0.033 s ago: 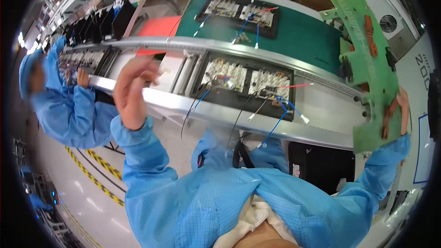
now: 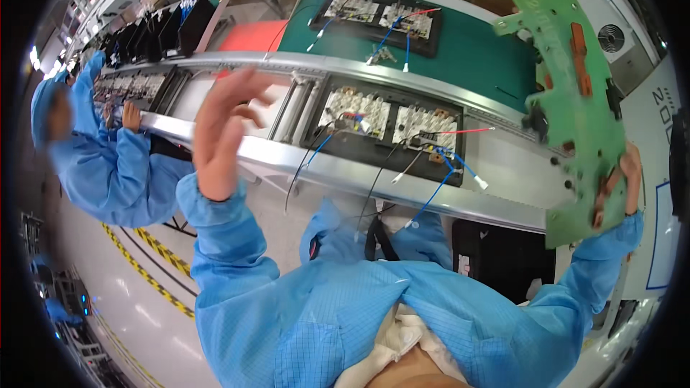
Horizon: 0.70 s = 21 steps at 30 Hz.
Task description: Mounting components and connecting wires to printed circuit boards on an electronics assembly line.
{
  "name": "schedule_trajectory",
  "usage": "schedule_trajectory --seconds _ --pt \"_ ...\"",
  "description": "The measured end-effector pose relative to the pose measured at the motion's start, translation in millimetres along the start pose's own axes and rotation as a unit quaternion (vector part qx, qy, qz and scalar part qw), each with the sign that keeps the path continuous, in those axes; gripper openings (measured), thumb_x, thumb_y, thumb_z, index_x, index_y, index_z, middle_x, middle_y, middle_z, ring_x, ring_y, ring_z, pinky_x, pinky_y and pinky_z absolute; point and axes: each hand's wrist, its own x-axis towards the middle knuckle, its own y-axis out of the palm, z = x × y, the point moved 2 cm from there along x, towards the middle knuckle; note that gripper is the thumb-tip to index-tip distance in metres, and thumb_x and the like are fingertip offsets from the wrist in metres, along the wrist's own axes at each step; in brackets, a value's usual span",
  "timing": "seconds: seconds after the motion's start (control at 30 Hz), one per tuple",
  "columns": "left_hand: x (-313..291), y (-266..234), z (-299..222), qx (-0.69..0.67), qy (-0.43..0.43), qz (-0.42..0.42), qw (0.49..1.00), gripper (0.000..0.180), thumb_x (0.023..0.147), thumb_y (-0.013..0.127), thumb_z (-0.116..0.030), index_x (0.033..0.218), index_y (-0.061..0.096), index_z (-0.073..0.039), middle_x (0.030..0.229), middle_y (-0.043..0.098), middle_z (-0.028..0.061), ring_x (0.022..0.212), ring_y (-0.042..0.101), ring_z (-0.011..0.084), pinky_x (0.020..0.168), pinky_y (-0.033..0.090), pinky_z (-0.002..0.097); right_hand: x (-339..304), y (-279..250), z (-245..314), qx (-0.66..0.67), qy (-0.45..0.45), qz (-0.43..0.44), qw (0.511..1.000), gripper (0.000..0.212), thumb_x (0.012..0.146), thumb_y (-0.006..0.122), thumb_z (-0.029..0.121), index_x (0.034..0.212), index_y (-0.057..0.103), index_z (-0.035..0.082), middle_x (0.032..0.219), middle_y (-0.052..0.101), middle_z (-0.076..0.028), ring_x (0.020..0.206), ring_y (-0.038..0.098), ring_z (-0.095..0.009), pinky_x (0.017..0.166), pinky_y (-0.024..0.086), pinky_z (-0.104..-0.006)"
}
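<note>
At the right, my right hand grips the lower right edge of a large green fixture plate. The plate stands up on a slant and carries orange-brown bars, black knobs and small holes. My left hand is raised over the near metal rail, somewhat blurred, its fingers apart and nothing in it. To its right on the line lies a black tray with two white-and-metal circuit assemblies. Red, blue and black wires with white connectors trail from them, some hanging over the near rail.
Behind the line, a green mat bears a second black tray with similar wired assemblies. A co-worker in blue stands at the left beside more assemblies. Black panels stand in a row at the back left. A black case sits below the rail.
My left hand has shifted slightly to the right and turned a little. The green plate has tilted and turned, showing more of its face, with its upper end farther left.
</note>
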Motion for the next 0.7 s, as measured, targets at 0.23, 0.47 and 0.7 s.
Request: schedule_trajectory --seconds 0.23,0.47,0.7 --pt "-38 11 -22 0.062 0.037 0.219 0.973 0.072 0.088 0.038 -0.056 0.122 0.046 0.006 0.11 0.056 0.0192 0.093 0.058 0.0274 0.073 0.044 0.0348 -14 121 -11 -0.085 -0.149 0.718 0.675 0.021 0.078 0.066 0.021 0.071 0.059 0.002 0.046 0.042 -0.006 0.037 0.042 -0.027 0.037 0.03 -0.0369" --pt "-70 -3 -26 -0.046 -0.045 0.39 0.918 0.041 0.086 0.059 -0.034 0.101 0.059 0.004 0.091 0.062 0.0168 0.078 0.062 0.0328 0.067 0.048 0.0331 -31 174 -10 -0.215 -0.126 0.782 0.571 0.015 0.079 0.067 0.017 0.074 0.061 0.003 0.052 0.047 -0.008 0.045 0.05 -0.027 0.041 0.035 -0.0352" --pt "-75 -3 14 -0.192 -0.22 0.274 0.916 0.03 0.081 0.062 -0.008 0.109 0.058 0.004 0.097 0.064 0.0159 0.084 0.064 0.0244 0.072 0.048 0.0313 2 174 -31 -0.215 -0.048 0.723 0.655 0.03 0.076 0.073 0.027 0.088 0.063 0.001 0.067 0.061 -0.011 0.056 0.059 -0.028 0.049 0.045 -0.0323"
